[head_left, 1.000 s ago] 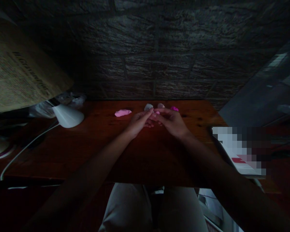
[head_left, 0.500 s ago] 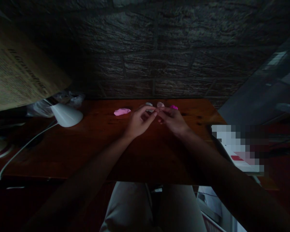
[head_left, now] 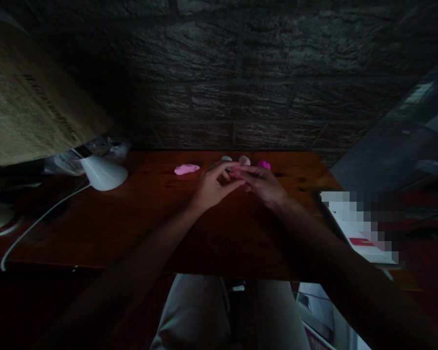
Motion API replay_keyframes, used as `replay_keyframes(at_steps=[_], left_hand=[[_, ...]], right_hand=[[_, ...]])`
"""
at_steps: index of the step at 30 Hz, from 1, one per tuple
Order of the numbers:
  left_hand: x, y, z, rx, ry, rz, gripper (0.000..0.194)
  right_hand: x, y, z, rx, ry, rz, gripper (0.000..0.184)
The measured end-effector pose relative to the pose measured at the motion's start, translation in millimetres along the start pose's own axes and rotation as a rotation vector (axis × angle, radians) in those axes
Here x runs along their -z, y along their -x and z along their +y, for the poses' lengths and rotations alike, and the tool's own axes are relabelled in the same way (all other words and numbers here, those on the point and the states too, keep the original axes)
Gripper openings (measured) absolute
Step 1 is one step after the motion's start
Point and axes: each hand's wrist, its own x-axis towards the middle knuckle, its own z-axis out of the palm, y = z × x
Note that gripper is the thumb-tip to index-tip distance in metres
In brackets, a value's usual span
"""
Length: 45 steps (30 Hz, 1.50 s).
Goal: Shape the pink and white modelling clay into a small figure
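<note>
My left hand (head_left: pixel 216 184) and my right hand (head_left: pixel 262 183) meet over the wooden table (head_left: pixel 211 238), fingertips pressed together. Whatever they pinch, if anything, is hidden by the fingers and too dark to make out. Left of the hands lies a long pink lump (head_left: pixel 187 169) that looks like modelling clay. Just behind the fingers sit a pale grey-white lump (head_left: pixel 227 158) and a light pink lump (head_left: pixel 244 160), both partly covered. A bright magenta lump (head_left: pixel 264 165) rests behind my right hand.
A white lamp head (head_left: pixel 105 174) with a cable stands at the left, below a printed paper bag (head_left: pixel 32 97) and crumpled clear plastic (head_left: pixel 113 148). A dark stone wall (head_left: pixel 211 92) closes off the back. At the right edge lies a white, partly blurred flat object (head_left: pixel 365 243).
The fingers have shifted against each other, and the left thumb now reaches further right beneath the right fingers. The lumps remain in place; the view has moved slightly.
</note>
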Motion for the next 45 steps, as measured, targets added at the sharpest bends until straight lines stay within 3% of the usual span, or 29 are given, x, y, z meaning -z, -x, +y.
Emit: replay_keyframes(at_steps=[6,11,21,25,32,39,45], left_hand=[[0.2,2,2,0.090,0.077,-0.057,0.039],[0.3,3,0,0.111,0.063,-0.063,0.042],[0.9,0,-3,0.141,0.071,0.014,0.017],[1.6,-2,-4,0.132,0.095,0.051,0.012],[6.2,-5,-4,0.137,0.150,0.045,0.020],[2.9,-1,-4,0.148,0.098,0.001,0.039],[2.6,2,-8,0.111,0.036,-0.023,0.032]], right_hand=[[-3,0,3,-0.041,-0.096,-0.048,0.024],[-7,1,2,-0.119,-0.168,-0.051,0.028],[-5,2,-3,-0.189,-0.199,0.091,0.029],[-2,1,-2,-0.190,-0.213,0.070,0.028],[-5,3,-6,-0.227,-0.247,0.009,0.026],[-2,1,-7,-0.240,-0.302,0.083,0.022],[-1,2,-5,-0.256,-0.273,0.067,0.026]])
